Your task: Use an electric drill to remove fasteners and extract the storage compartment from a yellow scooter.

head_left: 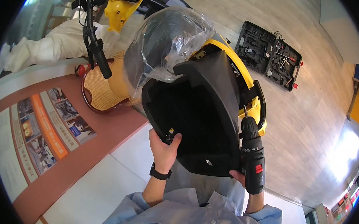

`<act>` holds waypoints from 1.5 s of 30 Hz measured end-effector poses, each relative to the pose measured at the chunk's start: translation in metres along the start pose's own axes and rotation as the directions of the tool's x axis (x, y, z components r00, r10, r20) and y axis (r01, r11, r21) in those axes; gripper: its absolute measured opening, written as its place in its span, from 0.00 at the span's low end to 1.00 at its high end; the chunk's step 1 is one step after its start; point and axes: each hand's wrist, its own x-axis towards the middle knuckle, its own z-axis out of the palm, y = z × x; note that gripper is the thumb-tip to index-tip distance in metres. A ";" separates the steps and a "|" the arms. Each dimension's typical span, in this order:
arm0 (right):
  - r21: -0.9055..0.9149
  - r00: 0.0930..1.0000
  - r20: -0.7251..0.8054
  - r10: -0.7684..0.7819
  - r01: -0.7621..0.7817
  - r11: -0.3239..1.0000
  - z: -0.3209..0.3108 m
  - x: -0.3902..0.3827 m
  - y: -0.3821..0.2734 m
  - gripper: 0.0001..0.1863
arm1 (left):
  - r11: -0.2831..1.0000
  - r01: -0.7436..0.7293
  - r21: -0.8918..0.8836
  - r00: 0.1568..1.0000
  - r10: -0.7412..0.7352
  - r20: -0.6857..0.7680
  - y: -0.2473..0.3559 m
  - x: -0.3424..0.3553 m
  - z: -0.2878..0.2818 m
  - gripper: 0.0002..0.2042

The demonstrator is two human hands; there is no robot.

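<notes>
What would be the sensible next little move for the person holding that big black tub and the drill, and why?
Probably steady the black plastic tub and lower it toward the yellow scooter. The left hand grips its near rim, while the right hand holds the cordless drill and only touches the tub's lower edge, so the tub sits tilted and held firmly on just one side.

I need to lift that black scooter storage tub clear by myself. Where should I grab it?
Grip the black storage tub by its rim, from the two opposite long sides: the left hand already pinches the near-left rim. Its deep, open hollow offers no other handle.
</notes>
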 end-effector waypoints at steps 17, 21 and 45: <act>0.123 0.994 -0.022 -0.111 0.113 0.986 0.025 -0.016 0.036 0.30 | 0.916 0.038 0.400 0.948 0.094 -0.305 -0.008 -0.020 0.031 0.24; 0.100 0.996 0.009 -0.084 0.082 0.992 0.024 -0.016 0.042 0.32 | 0.876 0.027 0.482 0.910 0.178 -0.374 -0.016 -0.016 0.043 0.29; 0.321 0.993 0.112 -0.035 -0.003 0.947 -0.011 0.019 0.041 0.26 | 0.986 0.030 -0.164 0.999 -0.027 0.018 -0.052 -0.027 0.026 0.23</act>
